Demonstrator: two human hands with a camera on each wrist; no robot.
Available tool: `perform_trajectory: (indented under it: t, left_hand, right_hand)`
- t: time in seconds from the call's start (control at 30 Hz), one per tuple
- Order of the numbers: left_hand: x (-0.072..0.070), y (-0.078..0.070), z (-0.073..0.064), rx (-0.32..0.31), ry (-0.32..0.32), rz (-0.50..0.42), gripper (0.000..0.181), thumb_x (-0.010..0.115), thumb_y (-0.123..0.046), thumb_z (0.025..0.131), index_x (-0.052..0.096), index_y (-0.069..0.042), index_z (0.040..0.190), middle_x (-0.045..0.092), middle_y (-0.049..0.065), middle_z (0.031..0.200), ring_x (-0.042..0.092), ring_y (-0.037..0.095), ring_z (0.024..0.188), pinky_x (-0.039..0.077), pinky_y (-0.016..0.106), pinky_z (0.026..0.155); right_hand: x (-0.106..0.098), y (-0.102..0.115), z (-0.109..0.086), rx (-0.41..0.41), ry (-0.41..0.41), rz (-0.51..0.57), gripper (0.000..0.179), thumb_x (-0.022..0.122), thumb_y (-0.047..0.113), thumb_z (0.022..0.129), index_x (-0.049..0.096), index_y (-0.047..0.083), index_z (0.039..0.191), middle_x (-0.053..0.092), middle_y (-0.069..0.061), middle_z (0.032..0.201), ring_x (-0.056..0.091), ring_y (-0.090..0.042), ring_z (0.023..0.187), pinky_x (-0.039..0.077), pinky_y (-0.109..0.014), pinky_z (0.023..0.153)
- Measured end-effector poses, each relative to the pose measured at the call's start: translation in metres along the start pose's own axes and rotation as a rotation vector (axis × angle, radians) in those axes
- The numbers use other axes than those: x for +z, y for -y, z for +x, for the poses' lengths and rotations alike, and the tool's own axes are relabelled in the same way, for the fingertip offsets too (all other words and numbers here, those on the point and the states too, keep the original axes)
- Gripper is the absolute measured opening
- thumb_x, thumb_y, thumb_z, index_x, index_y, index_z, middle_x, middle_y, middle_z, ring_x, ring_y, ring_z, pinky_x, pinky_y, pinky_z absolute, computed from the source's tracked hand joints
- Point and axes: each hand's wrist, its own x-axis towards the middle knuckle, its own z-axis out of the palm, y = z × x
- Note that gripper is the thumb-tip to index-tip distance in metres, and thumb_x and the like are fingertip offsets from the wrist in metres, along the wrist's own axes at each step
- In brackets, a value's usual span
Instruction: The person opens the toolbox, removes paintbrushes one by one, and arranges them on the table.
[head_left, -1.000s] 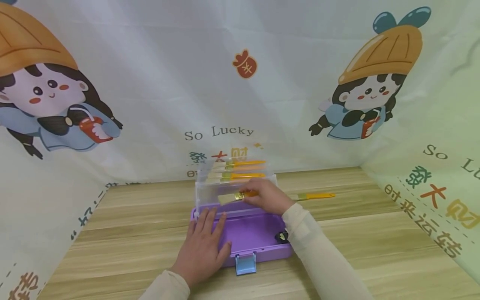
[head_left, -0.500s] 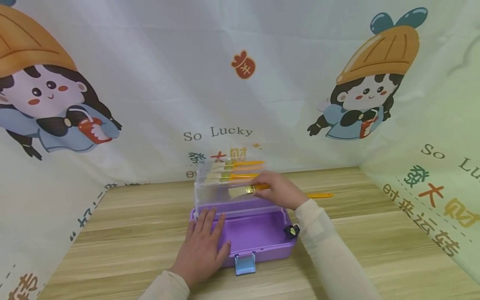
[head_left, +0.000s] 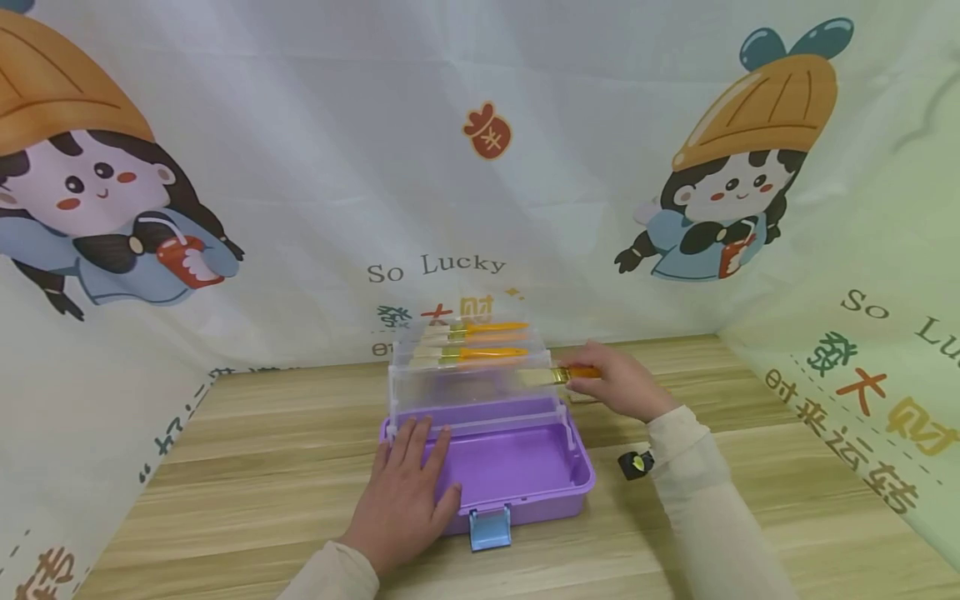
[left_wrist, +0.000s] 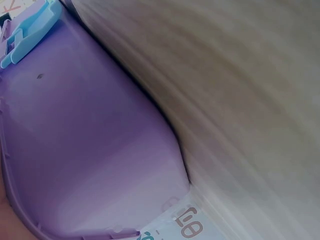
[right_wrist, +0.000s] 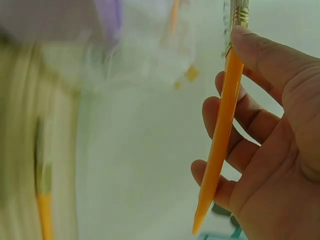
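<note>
My right hand (head_left: pixel 618 382) pinches a paintbrush (right_wrist: pixel 227 110) by its orange handle, close to the metal ferrule. In the head view the pale bristles point left, at the right end of a clear tray. A purple box (head_left: pixel 592 483) stands with its top up and a blue latch (head_left: pixel 491 527) at the front. My left hand (head_left: pixel 408 492) rests on the box's left rim with fingers straight. More paintbrushes (head_left: pixel 491 353) lie in the raised clear trays (head_left: pixel 442 386). Another paintbrush (right_wrist: pixel 45 215) is on the table, mostly hidden behind my right hand in the head view.
The wood-grain table (head_left: pixel 247 467) extends on both sides of the box. A printed cloth (head_left: pixel 315 183) hangs behind and at the sides. A small black object (head_left: pixel 636 465) with a yellow-green mark sits by the right sleeve.
My right hand has moved right with the paintbrush, from in front of the clear trays to their right end. The left hand and the box have stayed in place.
</note>
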Motion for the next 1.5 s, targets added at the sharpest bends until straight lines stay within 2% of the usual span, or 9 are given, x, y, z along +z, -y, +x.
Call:
perform_trajectory:
  t: [0.13, 0.43, 0.6, 0.87, 1.1, 1.5]
  left_hand:
    - [-0.001, 0.0, 0.0, 0.001, 0.001, -0.002, 0.067, 0.055, -0.043, 0.095, 0.045, -0.003, 0.148, 0.034, 0.024, 0.153, 0.027, 0.043, 0.143, 0.024, 0.064, 0.112]
    - [-0.002, 0.0, 0.001, 0.002, -0.002, -0.002, 0.067, 0.056, -0.043, 0.095, 0.045, -0.003, 0.148, 0.035, 0.024, 0.152, 0.028, 0.043, 0.142, 0.024, 0.063, 0.112]
    - [-0.001, -0.001, 0.0, -0.001, 0.003, -0.004, 0.067, 0.055, -0.043, 0.095, 0.045, -0.003, 0.148, 0.035, 0.024, 0.153, 0.028, 0.043, 0.142, 0.024, 0.064, 0.112]
    - [-0.001, 0.0, 0.0, 0.004, -0.006, -0.017, 0.066, 0.055, -0.042, 0.095, 0.046, -0.003, 0.147, 0.035, 0.024, 0.152, 0.028, 0.043, 0.142, 0.023, 0.064, 0.112]
    - [0.0, 0.0, -0.001, -0.001, -0.008, -0.02, 0.067, 0.055, -0.043, 0.095, 0.045, -0.003, 0.148, 0.035, 0.024, 0.153, 0.027, 0.043, 0.143, 0.023, 0.064, 0.112]
    - [-0.001, 0.0, -0.001, 0.001, -0.01, -0.026, 0.066, 0.055, -0.042, 0.095, 0.046, -0.003, 0.147, 0.035, 0.024, 0.153, 0.027, 0.043, 0.143, 0.024, 0.064, 0.112]
  right_hand:
    - [-0.007, -0.019, -0.012, -0.003, -0.033, -0.017, 0.026, 0.07, 0.01, 0.091, 0.071, 0.004, 0.116, 0.069, -0.011, 0.112, 0.063, -0.027, 0.099, 0.051, -0.048, 0.087]
    - [-0.007, -0.051, -0.035, 0.05, -0.004, -0.065, 0.022, 0.071, 0.008, 0.09, 0.072, 0.002, 0.111, 0.068, -0.007, 0.101, 0.063, -0.023, 0.092, 0.052, -0.047, 0.084]
    - [-0.001, -0.07, -0.04, 0.106, 0.045, -0.058, 0.02, 0.07, 0.006, 0.091, 0.071, 0.0, 0.11, 0.068, -0.01, 0.101, 0.063, -0.026, 0.093, 0.052, -0.049, 0.085]
    - [0.01, -0.095, -0.036, 0.119, 0.148, -0.027, 0.014, 0.072, 0.005, 0.088, 0.071, 0.002, 0.102, 0.069, -0.007, 0.097, 0.063, -0.025, 0.091, 0.052, -0.047, 0.084]
    - [0.015, -0.105, -0.032, 0.145, 0.21, -0.035, 0.017, 0.073, 0.009, 0.088, 0.07, 0.001, 0.102, 0.067, -0.004, 0.094, 0.061, -0.021, 0.089, 0.051, -0.042, 0.082]
    - [0.017, -0.107, -0.033, 0.201, 0.228, -0.063, 0.02, 0.071, 0.007, 0.088, 0.069, -0.002, 0.106, 0.069, -0.01, 0.1, 0.064, -0.026, 0.095, 0.051, -0.046, 0.087]
